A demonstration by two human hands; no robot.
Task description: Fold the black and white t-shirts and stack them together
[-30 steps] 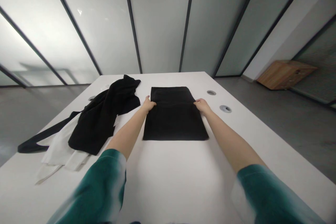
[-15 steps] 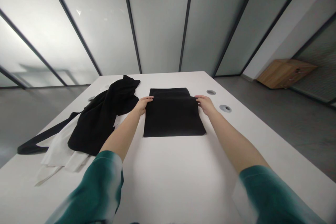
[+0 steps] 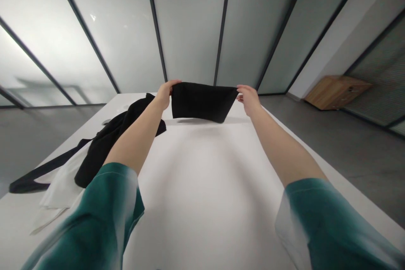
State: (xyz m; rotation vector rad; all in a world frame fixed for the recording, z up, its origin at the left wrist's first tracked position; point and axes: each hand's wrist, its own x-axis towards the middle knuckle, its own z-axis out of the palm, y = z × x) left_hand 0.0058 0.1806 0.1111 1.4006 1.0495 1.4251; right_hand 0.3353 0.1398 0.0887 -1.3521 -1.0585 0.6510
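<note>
Nearest to us are our left sleeve [image 3: 91, 215] and our right sleeve [image 3: 329, 219], both teal and white, and our bare forearms reach out from them over the desk [image 3: 202, 202]. Our left hand [image 3: 163, 94] is closed on the top left corner of a black cloth [image 3: 202, 101]. Our right hand [image 3: 248, 100] has the top right corner, pinched between the thumb and the fingers [image 3: 242, 90]. So both hands are nearly shut, and they have hold of this cloth only. The cloth is lifted up between the hands, above the far part of the desk, and a soft shadow lies under its lower edge.

To do this well, we think we should keep both hands at the same height and pull them a little apart, so the top edge stays straight and the cloth does not twist. A firm but light pinch seems best.

Left of the cloth, a black garment [image 3: 98, 164] lies in a loose heap on a white cloth [image 3: 60, 190], and a dark strap [image 3: 31, 181] reaches toward the desk edge. Farther away, a wooden box [image 3: 335, 93] stands on the grey floor [image 3: 357, 156], before the glass wall [image 3: 190, 25].
</note>
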